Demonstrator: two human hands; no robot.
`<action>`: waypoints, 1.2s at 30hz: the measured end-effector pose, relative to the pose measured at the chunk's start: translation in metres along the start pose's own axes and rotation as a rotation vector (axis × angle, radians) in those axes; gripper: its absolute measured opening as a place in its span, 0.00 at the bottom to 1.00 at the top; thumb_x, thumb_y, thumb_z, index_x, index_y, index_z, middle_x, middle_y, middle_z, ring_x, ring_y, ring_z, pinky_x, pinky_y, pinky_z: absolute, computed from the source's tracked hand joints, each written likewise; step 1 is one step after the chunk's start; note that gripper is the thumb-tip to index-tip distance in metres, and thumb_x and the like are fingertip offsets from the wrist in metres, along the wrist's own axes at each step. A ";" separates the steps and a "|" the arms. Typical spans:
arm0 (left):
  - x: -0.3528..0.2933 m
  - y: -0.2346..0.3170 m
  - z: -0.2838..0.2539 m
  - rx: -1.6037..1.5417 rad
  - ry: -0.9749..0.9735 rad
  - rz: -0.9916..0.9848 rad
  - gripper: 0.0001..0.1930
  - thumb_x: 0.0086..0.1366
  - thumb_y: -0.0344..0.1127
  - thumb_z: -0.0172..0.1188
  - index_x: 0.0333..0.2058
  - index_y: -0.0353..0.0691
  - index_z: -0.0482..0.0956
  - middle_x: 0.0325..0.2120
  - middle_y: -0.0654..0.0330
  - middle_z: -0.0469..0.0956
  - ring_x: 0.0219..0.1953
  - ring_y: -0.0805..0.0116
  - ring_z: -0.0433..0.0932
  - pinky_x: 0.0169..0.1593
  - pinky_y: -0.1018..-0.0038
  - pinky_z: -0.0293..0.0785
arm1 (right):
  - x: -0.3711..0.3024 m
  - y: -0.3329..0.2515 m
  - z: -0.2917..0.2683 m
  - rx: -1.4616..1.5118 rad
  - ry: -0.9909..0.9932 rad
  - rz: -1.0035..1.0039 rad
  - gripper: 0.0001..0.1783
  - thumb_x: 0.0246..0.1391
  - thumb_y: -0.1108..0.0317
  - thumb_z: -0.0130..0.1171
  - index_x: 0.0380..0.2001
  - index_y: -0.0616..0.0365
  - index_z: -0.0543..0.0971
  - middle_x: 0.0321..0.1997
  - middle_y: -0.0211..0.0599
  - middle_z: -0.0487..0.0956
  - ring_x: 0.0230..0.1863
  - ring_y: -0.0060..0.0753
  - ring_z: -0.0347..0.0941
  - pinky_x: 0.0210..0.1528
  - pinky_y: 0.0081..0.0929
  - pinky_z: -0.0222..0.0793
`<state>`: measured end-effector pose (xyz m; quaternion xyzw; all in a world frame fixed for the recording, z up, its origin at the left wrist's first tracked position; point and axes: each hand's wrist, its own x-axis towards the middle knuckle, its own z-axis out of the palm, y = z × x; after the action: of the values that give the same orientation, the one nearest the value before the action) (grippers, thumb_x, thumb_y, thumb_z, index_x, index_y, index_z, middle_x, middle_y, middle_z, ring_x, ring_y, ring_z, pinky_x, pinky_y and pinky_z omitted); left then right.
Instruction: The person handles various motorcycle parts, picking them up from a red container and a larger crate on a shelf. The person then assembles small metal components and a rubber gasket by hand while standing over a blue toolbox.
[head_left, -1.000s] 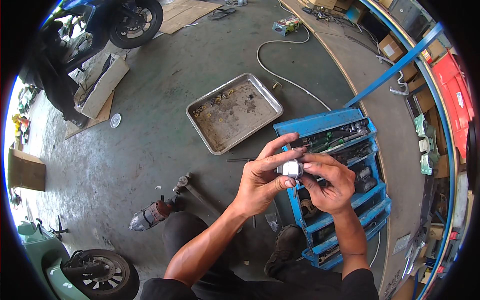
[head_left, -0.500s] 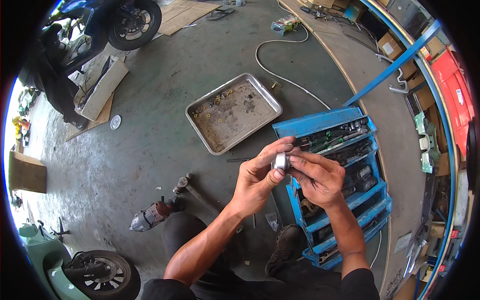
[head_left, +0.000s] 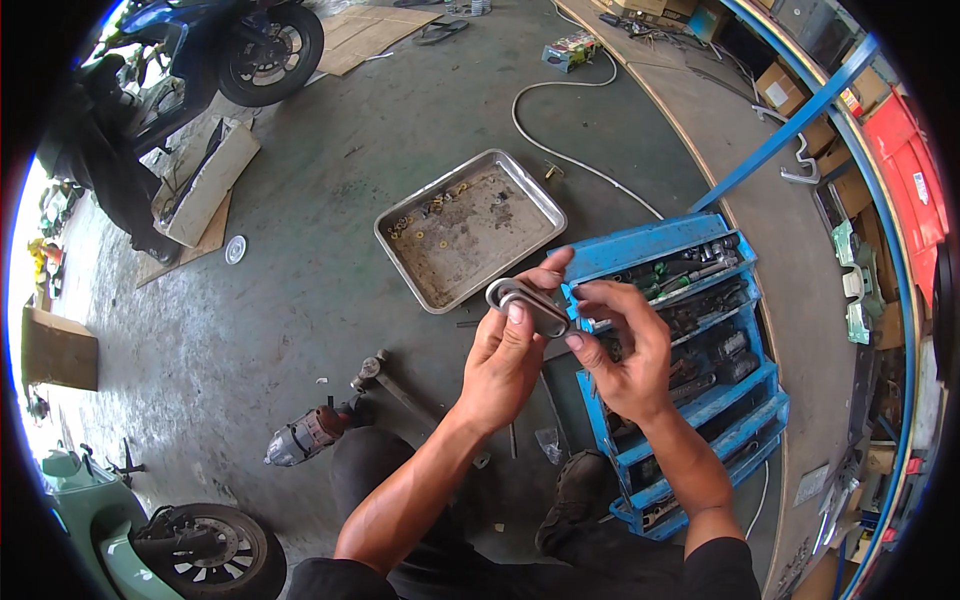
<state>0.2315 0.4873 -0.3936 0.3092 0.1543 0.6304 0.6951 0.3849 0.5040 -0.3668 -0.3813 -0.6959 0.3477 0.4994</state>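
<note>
A shiny grey metal part, rounded at its ends, is held in my left hand, the thumb pressed on its face. Its exact kind is unclear. My right hand is at the part's right end, thumb and bent fingers apart. The thumb tip lies close to the part's edge; whether it touches cannot be made out. Beyond my hands, a steel tray on the floor holds several small brass-coloured pieces. Behind and beside my right hand stands an opened blue toolbox filled with tools.
By my left knee lie a hammer and a grey-and-red power tool. A small plastic bag is near my shoe. A pale hose curves past the tray. Motorcycle wheels stand at the left, and a wooden platform runs along the right.
The metal part has turned in my left hand and shifted slightly left, showing its longer side. My right hand's fingers have loosened from the part and spread.
</note>
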 end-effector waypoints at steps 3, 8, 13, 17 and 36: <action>-0.002 0.000 -0.001 0.072 -0.003 0.012 0.27 0.71 0.52 0.49 0.60 0.39 0.65 0.63 0.59 0.62 0.63 0.65 0.63 0.65 0.62 0.57 | -0.003 -0.005 0.002 0.245 -0.103 0.182 0.23 0.54 0.70 0.67 0.52 0.66 0.75 0.45 0.41 0.79 0.42 0.28 0.79 0.46 0.26 0.77; -0.002 0.005 -0.006 0.103 -0.029 -0.004 0.23 0.71 0.43 0.54 0.58 0.37 0.68 0.55 0.61 0.66 0.55 0.71 0.67 0.61 0.69 0.60 | 0.000 -0.006 -0.004 0.210 -0.121 0.185 0.21 0.53 0.73 0.67 0.50 0.67 0.76 0.45 0.42 0.80 0.45 0.29 0.80 0.47 0.26 0.79; 0.003 0.019 -0.003 0.367 0.100 0.161 0.21 0.60 0.28 0.67 0.51 0.36 0.72 0.45 0.60 0.75 0.49 0.72 0.73 0.55 0.72 0.68 | 0.011 -0.016 -0.018 -0.002 -0.097 0.019 0.21 0.51 0.75 0.67 0.50 0.65 0.78 0.46 0.44 0.80 0.45 0.33 0.81 0.46 0.27 0.80; 0.003 0.021 -0.002 0.421 0.093 0.177 0.21 0.59 0.27 0.68 0.50 0.35 0.72 0.44 0.57 0.76 0.47 0.69 0.75 0.53 0.72 0.70 | 0.013 -0.020 -0.020 -0.081 -0.103 -0.039 0.22 0.50 0.77 0.67 0.51 0.63 0.78 0.46 0.44 0.81 0.44 0.34 0.81 0.45 0.26 0.80; 0.004 0.021 0.003 0.423 0.081 0.233 0.17 0.59 0.25 0.67 0.46 0.33 0.74 0.43 0.55 0.77 0.47 0.68 0.76 0.53 0.70 0.71 | 0.012 -0.014 -0.022 -0.019 -0.052 -0.073 0.26 0.46 0.76 0.70 0.51 0.60 0.78 0.48 0.45 0.80 0.44 0.38 0.81 0.46 0.31 0.81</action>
<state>0.2180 0.4912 -0.3771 0.4381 0.2738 0.6718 0.5308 0.4015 0.5101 -0.3443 -0.3513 -0.7253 0.3324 0.4899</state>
